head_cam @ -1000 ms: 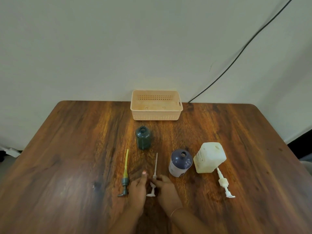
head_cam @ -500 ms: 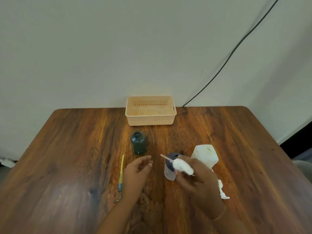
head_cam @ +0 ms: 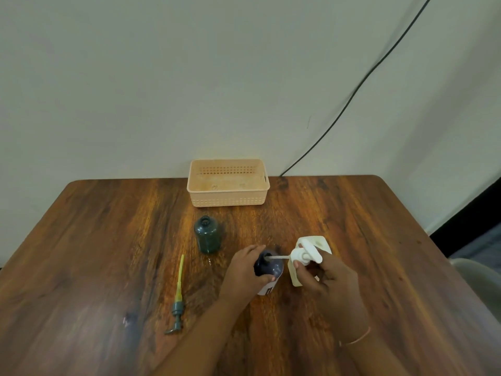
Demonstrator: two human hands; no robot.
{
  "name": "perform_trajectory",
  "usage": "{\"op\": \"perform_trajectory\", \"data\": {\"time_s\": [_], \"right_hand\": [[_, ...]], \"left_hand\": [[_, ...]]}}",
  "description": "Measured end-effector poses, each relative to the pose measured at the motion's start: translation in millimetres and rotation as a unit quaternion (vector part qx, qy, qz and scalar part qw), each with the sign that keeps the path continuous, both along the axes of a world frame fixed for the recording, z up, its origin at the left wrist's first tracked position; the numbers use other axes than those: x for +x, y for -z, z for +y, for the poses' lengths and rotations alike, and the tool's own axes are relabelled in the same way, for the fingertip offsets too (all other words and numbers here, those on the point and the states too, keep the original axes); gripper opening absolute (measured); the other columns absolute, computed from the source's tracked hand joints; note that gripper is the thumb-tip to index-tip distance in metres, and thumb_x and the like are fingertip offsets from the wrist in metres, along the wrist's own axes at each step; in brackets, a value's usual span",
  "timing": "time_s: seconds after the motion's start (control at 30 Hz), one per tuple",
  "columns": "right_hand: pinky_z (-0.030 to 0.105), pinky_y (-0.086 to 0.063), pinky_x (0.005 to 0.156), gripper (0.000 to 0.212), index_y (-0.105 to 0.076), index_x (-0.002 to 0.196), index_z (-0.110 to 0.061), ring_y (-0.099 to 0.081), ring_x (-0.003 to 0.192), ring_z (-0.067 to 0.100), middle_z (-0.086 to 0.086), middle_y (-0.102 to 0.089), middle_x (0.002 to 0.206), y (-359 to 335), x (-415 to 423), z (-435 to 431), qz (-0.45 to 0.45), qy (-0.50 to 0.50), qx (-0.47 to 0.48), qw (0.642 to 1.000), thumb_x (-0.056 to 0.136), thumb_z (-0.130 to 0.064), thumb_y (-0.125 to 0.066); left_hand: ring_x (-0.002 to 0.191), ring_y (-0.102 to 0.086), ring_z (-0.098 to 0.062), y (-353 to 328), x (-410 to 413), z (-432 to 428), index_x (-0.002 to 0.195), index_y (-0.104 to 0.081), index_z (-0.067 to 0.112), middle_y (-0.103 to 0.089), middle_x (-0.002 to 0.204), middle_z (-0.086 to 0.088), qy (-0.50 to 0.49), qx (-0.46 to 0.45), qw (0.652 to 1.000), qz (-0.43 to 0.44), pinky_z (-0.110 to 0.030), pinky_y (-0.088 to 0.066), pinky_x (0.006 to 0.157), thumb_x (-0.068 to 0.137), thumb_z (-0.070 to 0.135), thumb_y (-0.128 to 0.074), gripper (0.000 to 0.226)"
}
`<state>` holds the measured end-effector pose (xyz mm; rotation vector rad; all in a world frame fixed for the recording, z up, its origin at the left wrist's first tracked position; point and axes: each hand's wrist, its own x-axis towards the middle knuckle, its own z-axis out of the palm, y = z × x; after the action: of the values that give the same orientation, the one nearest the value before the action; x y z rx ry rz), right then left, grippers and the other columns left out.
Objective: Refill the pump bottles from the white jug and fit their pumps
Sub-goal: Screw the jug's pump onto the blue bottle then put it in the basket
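Note:
My left hand grips the dark blue bottle at the table's middle. My right hand holds a white pump tilted sideways, and the tip of its thin tube sits in the bottle's open mouth. The white jug stands just behind my right hand, mostly hidden by it. A dark green bottle stands open and upright farther back on the left. Its green pump with a yellow tube lies flat on the wood to the left.
A peach plastic basket stands at the far edge of the wooden table against the wall. A black cable runs down the wall to the table's back edge. A grey chair edge shows at the right.
My right hand lifted the white pump from the table and carried it right to the blue bottle. My left hand moved across and took hold of that bottle. The head view tilted up.

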<state>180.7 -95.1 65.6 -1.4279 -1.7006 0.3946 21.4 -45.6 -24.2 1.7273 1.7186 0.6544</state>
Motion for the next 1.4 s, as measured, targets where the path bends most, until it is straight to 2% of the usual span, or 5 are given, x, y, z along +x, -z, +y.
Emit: {"op": "perform_trajectory", "data": {"time_s": [0.4,0.67,0.87,1.03,1.4], "right_hand": [[0.002,-0.039,0.063,0.018,-0.065,0.1,-0.013,-0.051,0.071,-0.002,-0.012,-0.057,0.083,24,-9,44,-0.071,-0.071,-0.114,0.988,0.087,-0.026,-0.061],[0.003,-0.032,0.073,0.027,-0.061,0.115,-0.01,-0.054,0.1,0.015,0.007,-0.061,0.114,45,-20,65,-0.15,-0.139,-0.198,0.959,0.093,-0.023,-0.053],[0.002,-0.035,0.067,0.02,-0.061,0.106,-0.006,-0.045,0.084,0.007,0.01,-0.058,0.107,55,-21,71,-0.156,-0.139,-0.194,0.958,0.093,-0.017,-0.051],[0.01,-0.032,0.057,0.023,-0.062,0.091,-0.011,-0.041,0.069,0.004,-0.003,-0.049,0.086,61,-23,72,-0.139,-0.089,-0.194,0.967,0.083,-0.032,-0.065],[0.013,-0.04,0.066,0.029,-0.059,0.091,-0.019,-0.055,0.081,0.009,-0.007,-0.058,0.087,77,-28,61,0.026,-0.013,-0.207,0.978,0.069,-0.018,-0.078]], "left_hand": [[0.112,-0.049,-0.004,11,-4,-1,0.127,-0.051,0.024,-0.053,0.127,0.011,-0.015,0.002,0.994,-0.111,-0.004,-0.04,0.081,0.064,0.023,-0.08,0.07],[0.111,-0.054,-0.009,10,-3,-2,0.126,-0.054,0.02,-0.06,0.123,0.005,-0.006,0.024,0.993,-0.119,-0.024,-0.048,0.093,0.066,0.023,-0.078,0.065],[0.113,-0.053,-0.009,8,-5,-3,0.129,-0.052,0.019,-0.059,0.126,0.005,0.003,0.031,0.991,-0.127,-0.027,-0.047,0.096,0.067,0.022,-0.078,0.067],[0.103,-0.049,0.003,7,-6,-4,0.126,-0.053,0.024,-0.056,0.117,0.017,0.001,0.035,0.99,-0.136,0.0,-0.037,0.078,0.065,0.022,-0.078,0.065],[0.102,-0.054,-0.003,8,-4,-4,0.122,-0.056,0.023,-0.06,0.115,0.01,-0.006,0.039,0.988,-0.152,-0.01,-0.04,0.082,0.065,0.023,-0.079,0.061]]}}
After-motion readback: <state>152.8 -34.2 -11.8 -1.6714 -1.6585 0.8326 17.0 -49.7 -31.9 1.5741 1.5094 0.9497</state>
